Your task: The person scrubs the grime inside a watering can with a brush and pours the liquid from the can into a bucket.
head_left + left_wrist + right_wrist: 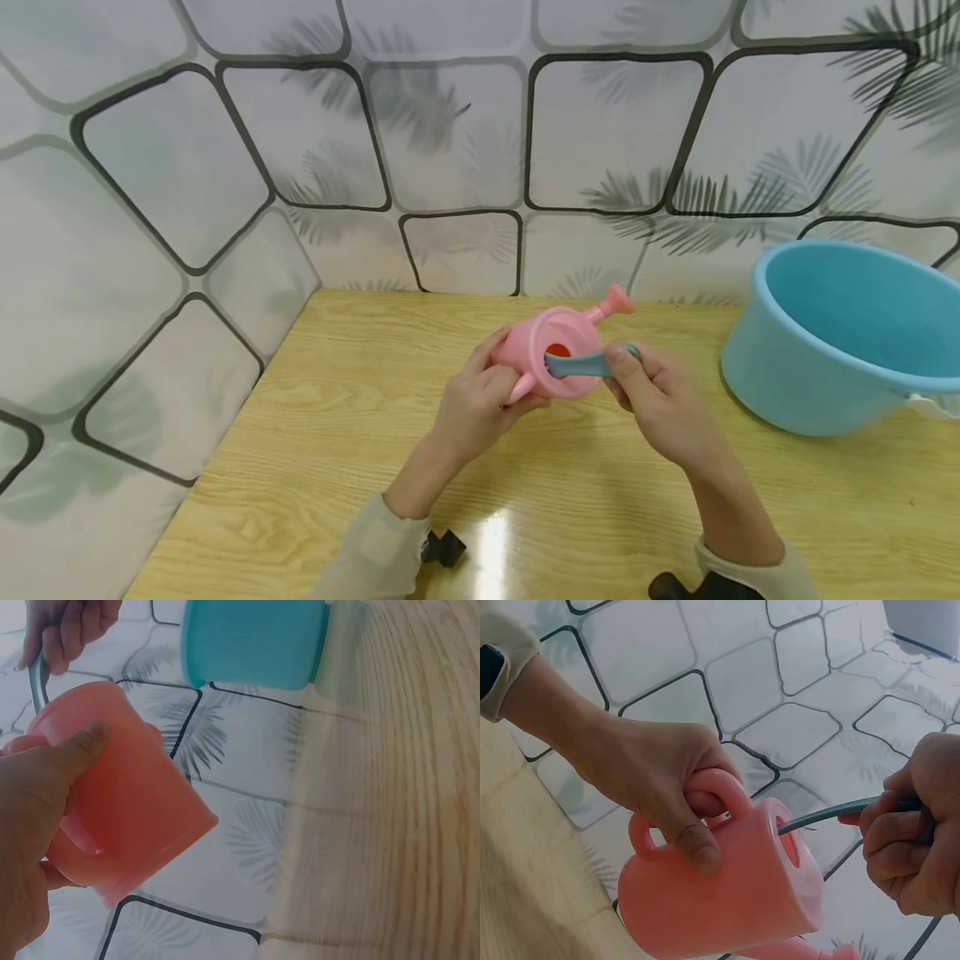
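Above the surface (360, 375), fingers of the left hand (480, 404) grip the can (579, 335); those of the right hand (667, 404) pinch the tool (585, 365), its long axis pointing toward nine o'clock, into the can.

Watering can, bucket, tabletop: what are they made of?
Watering can: likely molded plastic, smooth, satin; even pink, rounded edges.
Bucket: probably plastic, satin; uniform blue, smooth wall, thick rim.
Tabletop: wood or wood-look laminate, unclear which; glossy; visible grain, bright reflection.
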A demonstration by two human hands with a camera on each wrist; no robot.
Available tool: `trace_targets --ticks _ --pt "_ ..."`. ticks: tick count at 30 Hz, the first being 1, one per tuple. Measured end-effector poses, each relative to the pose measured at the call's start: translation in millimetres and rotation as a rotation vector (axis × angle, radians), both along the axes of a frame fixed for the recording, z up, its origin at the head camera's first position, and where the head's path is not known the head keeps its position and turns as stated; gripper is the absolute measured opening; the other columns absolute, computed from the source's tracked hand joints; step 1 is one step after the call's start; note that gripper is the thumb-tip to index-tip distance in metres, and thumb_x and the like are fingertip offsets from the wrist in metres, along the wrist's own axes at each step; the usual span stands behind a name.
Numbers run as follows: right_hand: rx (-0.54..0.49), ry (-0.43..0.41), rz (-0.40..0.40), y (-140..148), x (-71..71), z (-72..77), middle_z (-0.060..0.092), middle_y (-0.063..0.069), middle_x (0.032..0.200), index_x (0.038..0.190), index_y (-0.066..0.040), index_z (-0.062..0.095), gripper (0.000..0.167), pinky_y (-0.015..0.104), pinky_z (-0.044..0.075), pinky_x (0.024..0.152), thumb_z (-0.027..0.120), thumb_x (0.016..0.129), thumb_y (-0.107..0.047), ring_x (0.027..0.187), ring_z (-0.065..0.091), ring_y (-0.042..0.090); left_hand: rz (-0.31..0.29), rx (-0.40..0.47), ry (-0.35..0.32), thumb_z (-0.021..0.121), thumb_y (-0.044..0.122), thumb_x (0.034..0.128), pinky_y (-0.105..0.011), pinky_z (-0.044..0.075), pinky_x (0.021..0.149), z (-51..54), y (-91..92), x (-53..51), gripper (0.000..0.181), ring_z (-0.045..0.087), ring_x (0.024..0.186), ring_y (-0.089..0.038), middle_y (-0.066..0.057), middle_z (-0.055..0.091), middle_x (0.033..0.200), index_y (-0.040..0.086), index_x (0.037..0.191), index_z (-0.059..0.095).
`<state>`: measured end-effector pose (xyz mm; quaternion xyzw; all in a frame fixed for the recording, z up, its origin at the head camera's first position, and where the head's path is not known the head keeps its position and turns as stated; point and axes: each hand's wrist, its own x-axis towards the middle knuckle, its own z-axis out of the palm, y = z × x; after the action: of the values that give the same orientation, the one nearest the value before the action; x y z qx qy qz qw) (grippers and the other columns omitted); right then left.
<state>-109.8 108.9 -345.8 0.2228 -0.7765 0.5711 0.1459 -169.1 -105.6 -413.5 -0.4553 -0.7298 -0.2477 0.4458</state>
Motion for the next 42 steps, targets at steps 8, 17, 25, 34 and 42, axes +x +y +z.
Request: trace_targets --ticks 8,17,25,34,42 --pt "0.069 -0.141 -0.078 -15 1.4 -4.0 0.034 -0.003 0.055 0.066 -0.005 0.045 0.039 0.027 0.027 0.041 0.053 0.104 -0.013 0.047 0.028 0.009 -0.022 -0.039 0.025 0.091 0.03 0.0665 -0.041 0.048 0.105 -1.0 5.6 5.4 0.052 0.05 0.055 -0.017 0.001 0.037 0.054 0.009 0.064 0.044" --pt "-0.005 -0.195 -0.069 -7 11.0 5.1 0.033 0.001 0.056 0.07 -0.002 0.047 0.04 0.028 0.02 0.037 0.046 0.107 -0.016 0.044 0.022 0.015 0.001 -0.051 -0.006 0.092 0.03 0.0659 -0.04 0.047 0.106 2.3 4.6 6.0 0.052 0.059 0.063 -0.02 0.001 0.04 0.054 0.008 0.067 0.045" --pt "0.019 -0.209 -0.13 -14 10.1 4.3 0.033 0.0 0.053 0.067 0.0 0.049 0.042 0.028 0.022 0.037 0.05 0.105 -0.017 0.044 0.024 0.011 -0.011 -0.047 -0.051 0.092 0.031 0.0655 -0.039 0.046 0.107 0.6 7.2 8.5 0.053 0.059 0.062 -0.019 0.002 0.041 0.053 0.009 0.067 0.044" --pt "-0.05 -0.251 -0.064 -12 9.5 5.6 0.03 0.002 0.054 0.067 0.001 0.045 0.044 0.03 0.019 0.038 0.046 0.107 -0.019 0.045 0.02 0.016 0.009 -0.043 -0.067 0.093 0.03 0.0648 -0.039 0.046 0.107 0.5 7.3 8.7 0.054 0.064 0.066 -0.021 0.001 0.045 0.052 0.008 0.068 0.044" --pt "-0.065 -0.306 -0.109 -7 10.8 9.7 0.032 0.003 0.053 0.069 0.003 0.05 0.044 0.032 0.019 0.039 0.05 0.105 -0.022 0.047 0.023 0.017 -0.002 -0.054 -0.105 0.093 0.03 0.0657 -0.039 0.046 0.108 -1.8 7.4 6.9 0.053 0.062 0.065 -0.018 0.001 0.047 0.052 0.008 0.068 0.044"
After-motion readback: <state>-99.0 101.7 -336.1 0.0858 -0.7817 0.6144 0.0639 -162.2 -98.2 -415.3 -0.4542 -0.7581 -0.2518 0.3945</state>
